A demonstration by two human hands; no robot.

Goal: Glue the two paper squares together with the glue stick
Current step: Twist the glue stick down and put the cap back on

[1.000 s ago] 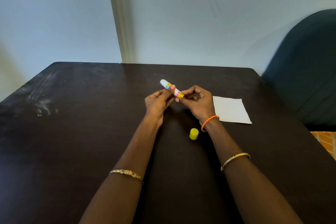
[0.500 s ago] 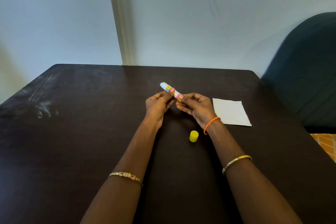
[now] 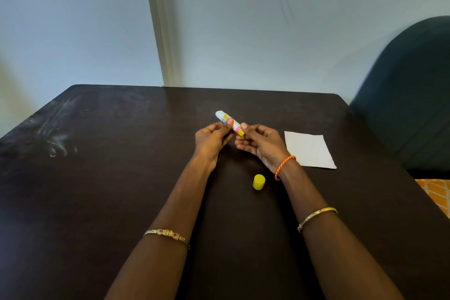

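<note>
I hold the uncapped glue stick point(image 3: 230, 123) above the dark table point(image 3: 97, 178), its white glue end pointing up and to the left. My left hand point(image 3: 211, 140) grips its body between thumb and fingers. My right hand point(image 3: 261, 145) pinches the yellow base with thumb and fingertips. The yellow cap point(image 3: 258, 181) stands on the table just below my right wrist. White square paper point(image 3: 309, 149) lies flat to the right of my right hand; I cannot tell whether it is one sheet or two stacked.
A dark blue chair point(image 3: 409, 105) stands off the table's right side. A pale wall with a vertical trim strip point(image 3: 160, 31) rises behind the table's far edge. Orange patterned fabric point(image 3: 435, 190) shows at the right edge.
My right fingers have shifted on the yellow base, opening out from a closed grasp to a fingertip pinch. The glue stick stays in about the same place.
</note>
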